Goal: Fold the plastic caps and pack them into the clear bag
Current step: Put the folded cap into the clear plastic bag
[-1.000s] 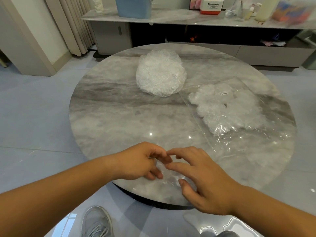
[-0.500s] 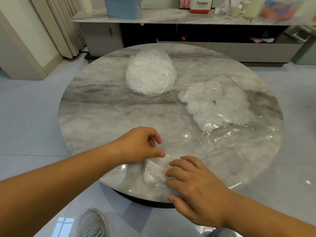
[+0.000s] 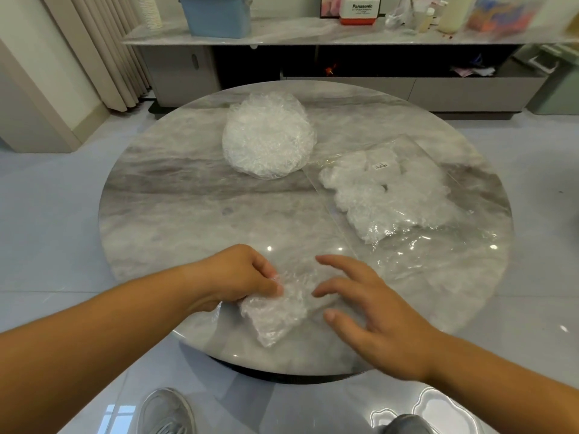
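I see the round marble bench [image 3: 175, 214] carrying the clear bag [image 3: 416, 214] of folded caps at right and a stack of caps [image 3: 268, 134] beyond centre. At the near edge, my left grip [image 3: 238, 277] pinches a crumpled plastic cap [image 3: 275, 311]; my right grip [image 3: 372, 311] hovers beside it, fingers spread and empty.

We read only "Panasonic" on the white and red box [image 3: 357, 10] at twelve o'clock on the far shelf [image 3: 313, 34], while the small white label [image 3: 380, 166] on the clear bag [image 3: 416, 214] at two o'clock is too small for us to read.
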Available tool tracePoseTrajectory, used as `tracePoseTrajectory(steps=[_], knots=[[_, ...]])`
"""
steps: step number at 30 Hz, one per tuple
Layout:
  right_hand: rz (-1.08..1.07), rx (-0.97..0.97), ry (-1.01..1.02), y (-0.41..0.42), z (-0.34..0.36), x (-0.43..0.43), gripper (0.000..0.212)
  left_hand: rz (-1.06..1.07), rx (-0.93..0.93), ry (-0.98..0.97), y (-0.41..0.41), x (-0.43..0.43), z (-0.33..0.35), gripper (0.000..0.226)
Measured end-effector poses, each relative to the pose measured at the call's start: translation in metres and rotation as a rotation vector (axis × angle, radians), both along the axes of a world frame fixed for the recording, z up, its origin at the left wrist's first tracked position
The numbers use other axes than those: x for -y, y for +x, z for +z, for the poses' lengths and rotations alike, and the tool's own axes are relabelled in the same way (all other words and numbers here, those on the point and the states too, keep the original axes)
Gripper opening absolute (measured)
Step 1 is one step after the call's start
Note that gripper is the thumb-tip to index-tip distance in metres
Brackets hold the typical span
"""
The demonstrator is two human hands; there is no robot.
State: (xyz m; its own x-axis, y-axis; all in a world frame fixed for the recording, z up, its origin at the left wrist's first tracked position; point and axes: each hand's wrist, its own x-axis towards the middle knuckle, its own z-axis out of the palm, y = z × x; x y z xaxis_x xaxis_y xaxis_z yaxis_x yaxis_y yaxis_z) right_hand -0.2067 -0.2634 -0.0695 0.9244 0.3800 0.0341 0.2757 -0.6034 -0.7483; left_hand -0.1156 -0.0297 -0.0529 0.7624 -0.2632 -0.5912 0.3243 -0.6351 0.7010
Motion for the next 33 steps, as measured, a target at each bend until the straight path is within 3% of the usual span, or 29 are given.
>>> tracePoseTrajectory(steps=[4, 8, 11, 16, 18, 23, 27, 33], knots=[[-0.306, -0.366, 0.363, 0.012, 0.008, -0.018, 0.018, 0.196, -0.1, -0.251, -0.006, -0.004, 0.0, 0.011], [-0.345, -0.54, 0.564, 0.024, 0.01, -0.031, 0.032, 0.286, -0.142, -0.409, -0.008, -0.012, 0.001, 0.014], [-0.377, -0.658, 0.716, 0.03, 0.013, -0.039, 0.049, 0.286, -0.147, -0.425, -0.01, -0.016, -0.001, 0.017], [-0.394, -0.719, 0.877, 0.037, 0.017, -0.045, 0.051, 0.247, -0.185, -0.42, -0.013, -0.021, -0.006, 0.02], [-0.359, -0.669, 0.872, 0.038, 0.015, -0.045, 0.049, 0.229, -0.208, -0.425, -0.014, -0.022, -0.007, 0.02], [-0.201, -0.411, 0.595, 0.036, 0.013, -0.045, 0.047, 0.232, -0.183, -0.396, -0.016, -0.02, -0.006, 0.022], [-0.066, -0.189, 0.367, 0.028, 0.004, -0.039, 0.062, 0.264, -0.148, -0.389, -0.018, -0.019, -0.008, 0.025], [0.232, 0.384, -0.119, 0.022, -0.009, -0.026, 0.045, 0.306, -0.239, -0.484, -0.012, -0.025, -0.007, 0.04]])
